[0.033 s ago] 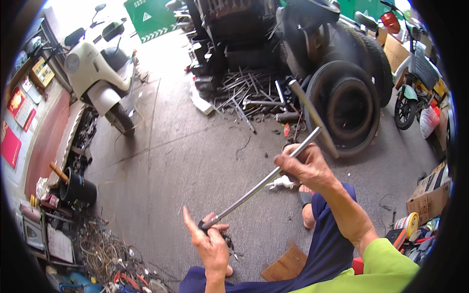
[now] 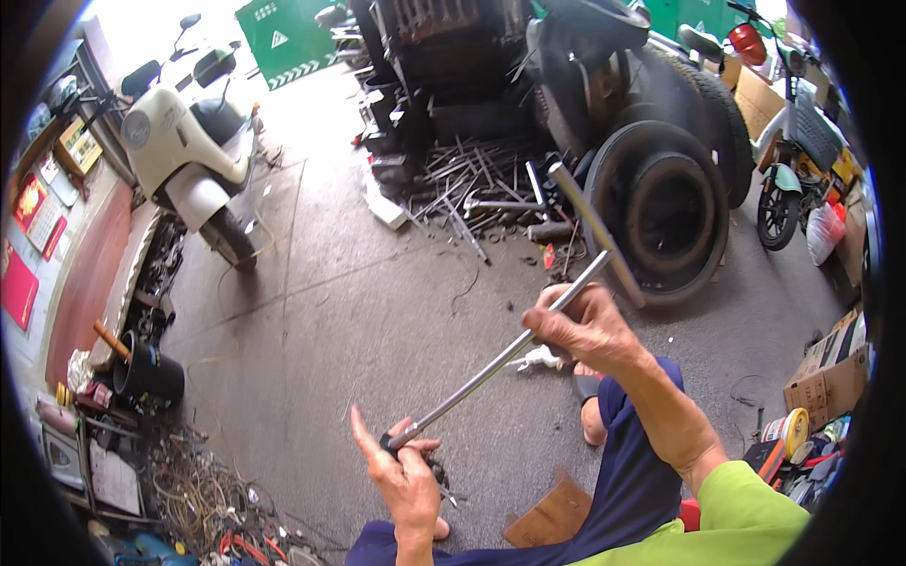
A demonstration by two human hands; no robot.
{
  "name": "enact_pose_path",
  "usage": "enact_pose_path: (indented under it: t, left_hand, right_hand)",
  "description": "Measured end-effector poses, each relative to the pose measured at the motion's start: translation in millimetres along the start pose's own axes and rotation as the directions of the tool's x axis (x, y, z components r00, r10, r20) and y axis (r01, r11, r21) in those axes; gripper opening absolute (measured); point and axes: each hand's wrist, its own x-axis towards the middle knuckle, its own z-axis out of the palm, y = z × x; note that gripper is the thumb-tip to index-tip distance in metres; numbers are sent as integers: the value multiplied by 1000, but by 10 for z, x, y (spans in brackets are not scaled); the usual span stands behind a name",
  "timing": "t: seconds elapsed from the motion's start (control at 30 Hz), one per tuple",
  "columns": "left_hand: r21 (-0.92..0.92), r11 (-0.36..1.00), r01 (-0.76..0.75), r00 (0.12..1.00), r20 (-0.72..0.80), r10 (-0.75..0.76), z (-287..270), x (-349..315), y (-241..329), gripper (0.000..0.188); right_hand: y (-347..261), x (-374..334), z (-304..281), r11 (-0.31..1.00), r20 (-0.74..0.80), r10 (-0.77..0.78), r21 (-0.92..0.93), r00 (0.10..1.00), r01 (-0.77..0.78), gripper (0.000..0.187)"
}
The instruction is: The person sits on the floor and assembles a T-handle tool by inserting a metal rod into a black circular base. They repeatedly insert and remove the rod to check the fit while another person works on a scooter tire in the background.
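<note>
A long, slim silver metal rod (image 2: 486, 371) slants across in front of me, its lower end at the left and its upper end at the right. My left hand (image 2: 406, 481) holds the dark lower end between thumb and fingers, with the index finger stretched out. Closed around the rod near its upper end is my right hand (image 2: 590, 325). Past that hand, a dull metal bar (image 2: 596, 234) slants in front of a dark wheel (image 2: 665, 212). A small dark object below my left hand is partly hidden, and I cannot make out its kind.
Scattered metal rods (image 2: 481, 179) lie by a dark machine (image 2: 444, 57). A cream scooter (image 2: 184, 141) stands at the far left, above a black bucket (image 2: 151, 370). Tangled cables (image 2: 203, 481) fill the lower left. Cardboard (image 2: 549, 512) lies near my legs; a carton (image 2: 829, 373) stands right.
</note>
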Motion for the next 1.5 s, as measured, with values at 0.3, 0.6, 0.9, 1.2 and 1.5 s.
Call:
enact_pose_path:
  t: [0.3, 0.6, 0.9, 1.2, 1.5]
  left_hand:
    - [108, 994, 27, 1000, 13, -29, -5, 24, -3, 71]
    - [60, 991, -116, 990, 85, 111, -18, 23, -86, 76]
    - [44, 992, -118, 992, 38, 117, -47, 10, -157, 74]
    - [138, 984, -111, 992, 75, 101, -65, 5, -215, 73]
    - [168, 979, -113, 993, 41, 108, -65, -12, -91, 73]
  right_hand:
    - [-19, -4, -96, 996, 171, 68, 48, 983, -77, 30]
    - [78, 38, -75, 985, 139, -29, 174, 990, 5, 30]
    - [9, -3, -9, 999, -1, -14, -28, 1000, 14, 36]
    - [-82, -8, -52, 994, 60, 106, 36, 993, -108, 38]
    - [-1, 22, -80, 987, 162, 26, 155, 986, -52, 35]
